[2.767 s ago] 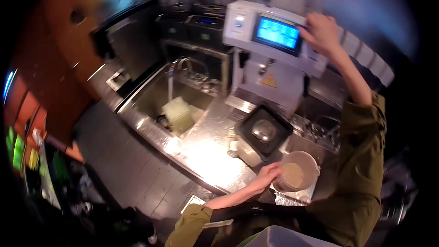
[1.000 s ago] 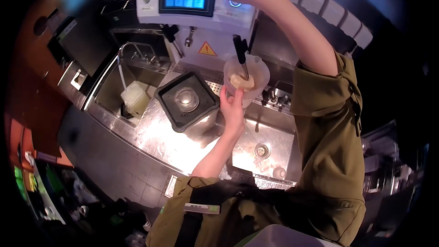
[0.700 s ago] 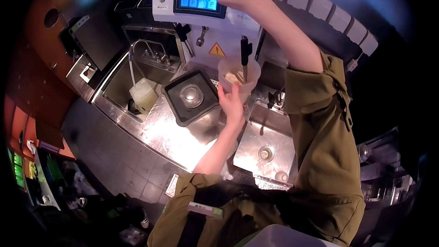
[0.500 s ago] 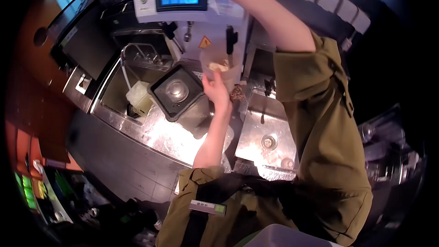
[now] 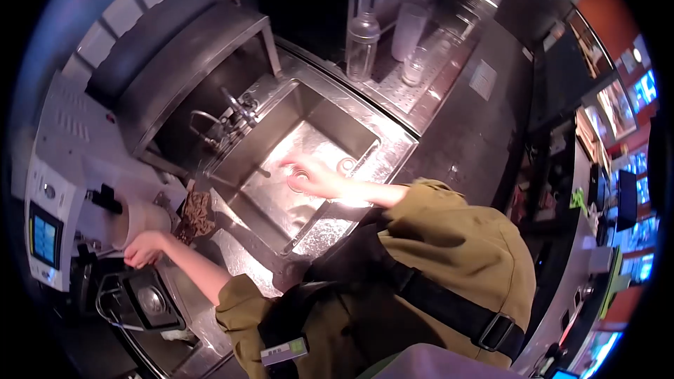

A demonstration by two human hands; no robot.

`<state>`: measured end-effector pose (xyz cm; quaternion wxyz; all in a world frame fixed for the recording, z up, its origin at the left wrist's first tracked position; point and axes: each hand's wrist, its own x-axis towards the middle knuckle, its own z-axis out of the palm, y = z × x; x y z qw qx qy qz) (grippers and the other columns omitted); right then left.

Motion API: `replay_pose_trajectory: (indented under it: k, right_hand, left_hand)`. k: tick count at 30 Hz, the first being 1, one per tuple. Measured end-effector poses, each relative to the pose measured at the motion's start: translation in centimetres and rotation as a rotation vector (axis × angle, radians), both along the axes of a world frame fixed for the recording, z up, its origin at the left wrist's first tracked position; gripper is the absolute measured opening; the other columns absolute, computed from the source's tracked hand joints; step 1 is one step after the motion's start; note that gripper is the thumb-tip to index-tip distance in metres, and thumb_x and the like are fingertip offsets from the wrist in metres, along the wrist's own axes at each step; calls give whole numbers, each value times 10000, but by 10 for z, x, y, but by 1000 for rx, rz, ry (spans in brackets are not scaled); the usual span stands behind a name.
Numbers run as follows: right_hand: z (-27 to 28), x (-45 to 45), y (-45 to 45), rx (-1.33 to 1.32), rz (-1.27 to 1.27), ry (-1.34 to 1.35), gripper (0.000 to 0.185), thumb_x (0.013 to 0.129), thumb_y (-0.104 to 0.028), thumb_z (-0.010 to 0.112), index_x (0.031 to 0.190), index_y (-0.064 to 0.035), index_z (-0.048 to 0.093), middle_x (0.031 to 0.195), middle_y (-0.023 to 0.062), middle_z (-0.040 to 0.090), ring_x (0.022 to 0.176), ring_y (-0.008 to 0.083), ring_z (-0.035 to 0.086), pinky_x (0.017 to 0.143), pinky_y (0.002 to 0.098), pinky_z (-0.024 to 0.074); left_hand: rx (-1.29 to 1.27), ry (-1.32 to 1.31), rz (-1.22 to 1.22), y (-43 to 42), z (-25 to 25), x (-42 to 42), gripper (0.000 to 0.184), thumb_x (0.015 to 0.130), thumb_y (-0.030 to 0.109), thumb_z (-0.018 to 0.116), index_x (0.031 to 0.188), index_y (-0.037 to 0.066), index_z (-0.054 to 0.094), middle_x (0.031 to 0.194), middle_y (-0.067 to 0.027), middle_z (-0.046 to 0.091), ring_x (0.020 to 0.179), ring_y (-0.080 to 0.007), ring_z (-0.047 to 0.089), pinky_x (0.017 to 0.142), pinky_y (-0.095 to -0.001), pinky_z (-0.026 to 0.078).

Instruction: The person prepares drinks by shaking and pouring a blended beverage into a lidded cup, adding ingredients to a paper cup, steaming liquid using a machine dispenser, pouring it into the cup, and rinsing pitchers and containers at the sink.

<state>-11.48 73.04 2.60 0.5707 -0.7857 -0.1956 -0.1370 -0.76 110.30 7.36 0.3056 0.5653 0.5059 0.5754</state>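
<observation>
At the left, my left hand (image 5: 145, 248) is closed at the near edge of a translucent pitcher (image 5: 149, 219), which stands under the white machine (image 5: 53, 200) with the blue screen. A black-handled part of the machine reaches to the pitcher's rim. The pitcher's contents are hidden from this angle. My right hand (image 5: 314, 177) is over the steel sink (image 5: 263, 203), away from the machine; it is smeared by motion, so its fingers and anything in them cannot be made out. A black-lidded container (image 5: 151, 300) sits just below my left hand.
Behind the sink is a faucet (image 5: 242, 109) beside a raised steel shelf (image 5: 189, 49). A crumpled brown cloth (image 5: 196, 216) lies between the pitcher and the sink. A clear shaker (image 5: 363, 45), a tall cup (image 5: 409, 31) and a glass (image 5: 414, 67) stand on the far counter.
The view has swung right toward the sink. My right hand has left the machine's screen and come down over the sink. The pitcher was carried from the counter to under the machine, my left hand on it.
</observation>
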Motion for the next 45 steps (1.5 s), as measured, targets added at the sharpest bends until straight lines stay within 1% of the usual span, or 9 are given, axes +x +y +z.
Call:
replay_pose_trajectory:
  k: [4,10,12,16,22,27,35,42,45]
  right_hand:
    - [-71,-61,-119,37,-452,398,309,765,-140,606,1025,4,523,940,107,582,764,127,571,649,244,458]
    - [-134,-74,-261,43,-967,334,599,716,-176,676,1191,-1,355,959,89,488,710,103,508,648,242,455]
    - [-135,-48,-299,106,-1019,346,847,658,-264,713,1291,29,231,1131,211,452,835,213,555,731,308,460]
    - [-128,17,-360,62,-1028,293,1106,592,-294,768,1341,30,22,1319,254,208,1132,338,398,907,365,389]
    - [-129,83,-393,62,-1021,231,1179,523,-204,804,1333,21,-23,1352,252,125,1268,321,172,1047,368,188]
    - [-141,91,-409,67,-999,129,808,566,-183,761,1205,49,326,1097,232,495,1031,310,498,875,351,395]
    - [-131,84,-419,-89,-925,288,686,552,-299,753,1126,-46,475,1021,194,535,997,339,485,862,426,361]
    - [-100,74,-430,-152,-552,365,766,577,-295,725,1210,-21,390,1144,217,472,1099,358,411,930,411,307]
    - [-161,71,-485,-14,-370,321,991,610,-227,695,1337,11,64,1343,251,188,1249,352,218,1016,411,208]
  left_hand:
    - [179,-51,-11,50,-28,20,342,869,271,351,1010,5,514,972,-196,544,894,-375,524,772,-453,398]
    - [472,-114,61,36,-11,-2,297,880,154,342,1069,-31,476,1051,-222,512,947,-381,495,815,-449,391]
    - [577,-148,102,27,-4,-8,288,883,115,338,1089,-44,463,1077,-230,501,965,-383,486,829,-448,388]
    - [1030,-18,33,4,11,-1,297,886,113,374,1131,-36,451,1112,-219,497,1074,-361,442,886,-453,362]
    - [1113,60,20,-60,-3,-30,351,894,224,443,1132,-34,463,1139,-192,486,1072,-345,447,898,-450,351]
    - [841,121,-286,-187,-68,-96,320,900,163,425,1153,-32,442,1154,-180,465,1069,-293,449,919,-381,350]
    - [394,157,-1141,-446,-97,-113,285,823,35,463,1101,-25,480,1093,-130,502,1016,-233,484,898,-339,366]
    - [51,83,-1436,-619,-152,-171,376,794,16,492,1163,-35,440,1084,-166,511,991,-235,514,886,-325,385]
    - [-321,28,-1132,-632,-155,-233,336,839,15,475,1169,-27,429,1008,-137,541,921,-180,546,832,-274,423]
